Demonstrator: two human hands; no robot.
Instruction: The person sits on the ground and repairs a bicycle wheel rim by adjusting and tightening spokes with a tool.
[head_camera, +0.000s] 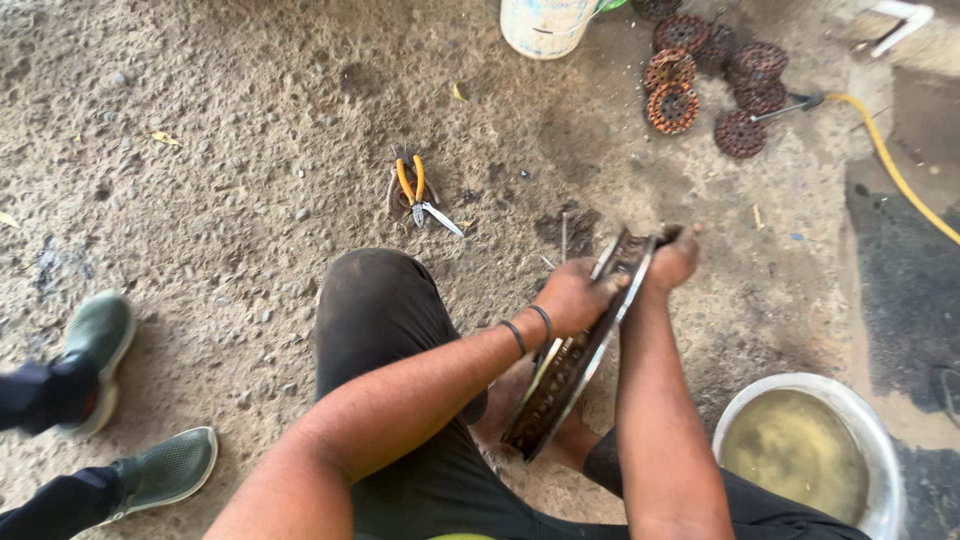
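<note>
- From the head view, the person sits on the rough concrete floor (230, 130), one knee in dark trousers (385, 300) raised in front of them.
- Both hands hold a round metal stator ring (575, 355), tilted on edge between the forearms, its lower rim down near the person's bare foot (515, 400).
- The left hand (572, 297) grips the ring's upper left side, fingers clamped around the rim; two dark bands sit on that wrist.
- The right hand (675, 258) closes over the ring's top edge, fingers wrapped on it.
- A pair of orange-handled pliers (420, 192) lies on the floor beyond the knee, well apart from the hands.
- A metal bowl (880, 440) of murky yellowish liquid stands just beside the right forearm.
- Farther off, at the top, a cluster of copper-wound coils (705, 75) lies on the floor, near a pale bucket (545, 25).
- A yellow hose (900, 175) curves along the right side.
- At the left edge, another person's two green shoes (130, 400) rest on the floor, well away from the work.
</note>
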